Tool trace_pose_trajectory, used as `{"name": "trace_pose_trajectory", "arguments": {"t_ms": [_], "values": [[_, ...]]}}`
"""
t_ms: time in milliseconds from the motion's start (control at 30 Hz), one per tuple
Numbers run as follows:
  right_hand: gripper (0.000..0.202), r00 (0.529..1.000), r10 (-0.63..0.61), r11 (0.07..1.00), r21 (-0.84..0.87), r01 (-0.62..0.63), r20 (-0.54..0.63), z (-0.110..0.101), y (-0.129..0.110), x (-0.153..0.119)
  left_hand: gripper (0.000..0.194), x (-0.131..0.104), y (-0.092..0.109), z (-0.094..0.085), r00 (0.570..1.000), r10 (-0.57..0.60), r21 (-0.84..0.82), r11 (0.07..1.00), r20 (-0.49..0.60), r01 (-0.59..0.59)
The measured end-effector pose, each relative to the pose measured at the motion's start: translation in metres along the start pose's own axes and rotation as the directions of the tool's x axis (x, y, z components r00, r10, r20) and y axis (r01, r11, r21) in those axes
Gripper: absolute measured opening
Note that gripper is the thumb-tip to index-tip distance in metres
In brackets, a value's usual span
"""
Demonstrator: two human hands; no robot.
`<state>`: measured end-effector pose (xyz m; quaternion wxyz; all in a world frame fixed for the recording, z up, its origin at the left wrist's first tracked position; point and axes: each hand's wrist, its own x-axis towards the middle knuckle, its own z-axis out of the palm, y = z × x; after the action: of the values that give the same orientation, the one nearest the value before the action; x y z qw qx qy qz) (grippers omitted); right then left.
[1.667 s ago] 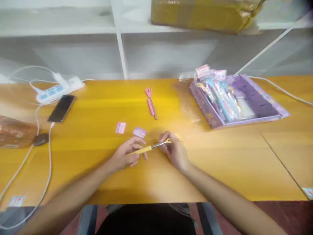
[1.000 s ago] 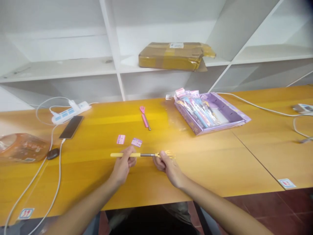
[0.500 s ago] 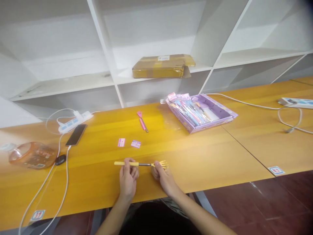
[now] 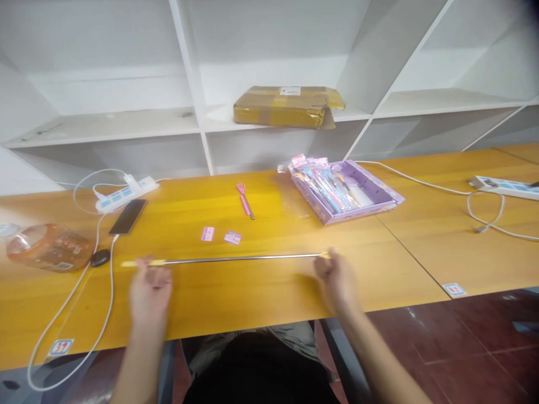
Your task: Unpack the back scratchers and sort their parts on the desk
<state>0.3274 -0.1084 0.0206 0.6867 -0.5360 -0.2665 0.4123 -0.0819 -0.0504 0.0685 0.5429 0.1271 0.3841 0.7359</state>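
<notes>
A yellow telescopic back scratcher [image 4: 242,258] is stretched between my hands, its thin metal rod fully in sight and running level above the table. My left hand [image 4: 150,283] is closed around the yellow handle at one end. At the other end my right hand [image 4: 336,276] grips the yellow claw head, which is mostly covered by the fingers. Both hands are slightly blurred. Beyond them a pink back scratcher [image 4: 246,202] lies on the table, its metal rod beside its pink handle. Two small printed cards, one pink [image 4: 208,233] and one purple [image 4: 233,237], lie nearer to me.
A purple box [image 4: 366,209] holds several plastic-wrapped back scratchers. To the left are an orange bottle [image 4: 53,247], a phone [image 4: 128,216], a power strip [image 4: 126,194] and white cables. A cardboard box [image 4: 280,108] sits on the shelf behind. Another power strip [image 4: 505,186] lies far right.
My hands have moved apart, left hand leftward and right hand rightward, and the yellow back scratcher's rod has been drawn out long. The view has shifted slightly.
</notes>
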Motion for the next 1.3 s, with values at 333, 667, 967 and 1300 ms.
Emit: {"name": "trace_pose_trajectory", "arguments": {"t_ms": [333,667,967,1300], "values": [[0.051,0.953,-0.074,0.964,0.223,0.143,-0.292,-0.079,-0.040,0.028,0.039,0.004,0.026,-0.006,0.990,-0.107,0.017,0.994,0.093,0.106],[0.045,0.967,-0.021,0.952,0.289,0.097,-0.256,-0.092,-0.022,0.023,0.020,0.012,0.019,-0.013,0.995,0.038,0.148,0.988,0.093,-0.052],[0.045,0.972,0.015,0.973,0.225,0.039,-0.234,-0.094,-0.020,0.023,0.022,0.017,0.018,-0.019,0.995,-0.009,0.225,0.974,0.098,-0.013],[0.049,0.953,-0.096,0.995,-0.043,0.088,-0.287,-0.008,-0.007,-0.005,0.039,-0.060,-0.060,0.016,0.968,-0.137,0.134,0.985,0.211,0.111]]}}
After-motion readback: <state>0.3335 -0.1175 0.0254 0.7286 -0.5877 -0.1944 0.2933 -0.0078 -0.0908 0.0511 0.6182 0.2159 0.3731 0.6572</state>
